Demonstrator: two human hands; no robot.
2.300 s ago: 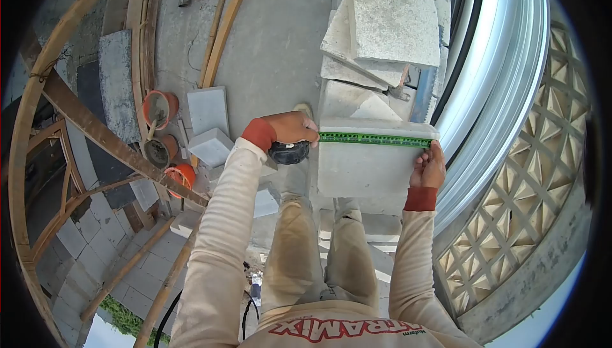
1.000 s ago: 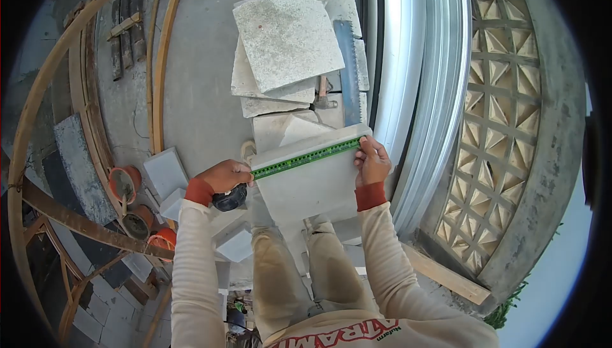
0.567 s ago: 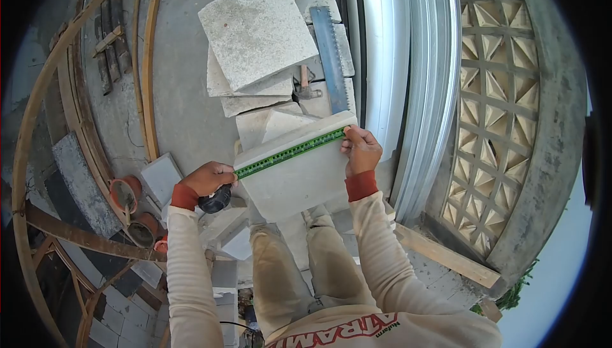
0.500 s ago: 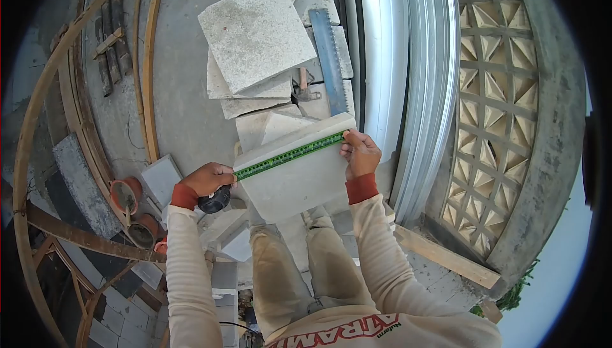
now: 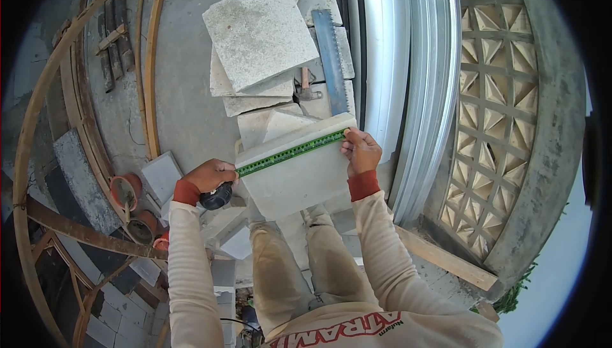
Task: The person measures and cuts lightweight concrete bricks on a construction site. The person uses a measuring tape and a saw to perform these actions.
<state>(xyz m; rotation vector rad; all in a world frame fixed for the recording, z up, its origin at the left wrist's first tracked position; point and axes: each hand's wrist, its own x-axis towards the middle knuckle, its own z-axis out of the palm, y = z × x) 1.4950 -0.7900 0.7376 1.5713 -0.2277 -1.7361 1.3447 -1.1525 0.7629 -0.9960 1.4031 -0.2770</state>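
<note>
A green tape measure (image 5: 290, 153) is stretched across the top face of a pale block (image 5: 293, 179), near its far edge. My left hand (image 5: 209, 177) is closed on the tape's left end, with the dark tape case hanging beneath the fingers. At the block's right side, my right hand (image 5: 361, 150) pinches the tape's other end between thumb and fingers. The block lies in front of my legs, slightly tilted in view.
Beyond the block are stacked rough slabs (image 5: 261, 38), a blue-grey saw (image 5: 330, 61) and a hammer (image 5: 308, 89). Long metal sheets (image 5: 427, 80) run along the right. Buckets (image 5: 125, 190) and timber strips (image 5: 152, 61) are on the left, a plank (image 5: 446, 259) at lower right.
The view has shifted slightly. Both hands keep hold of the stretched tape, which lies in nearly the same place on the block.
</note>
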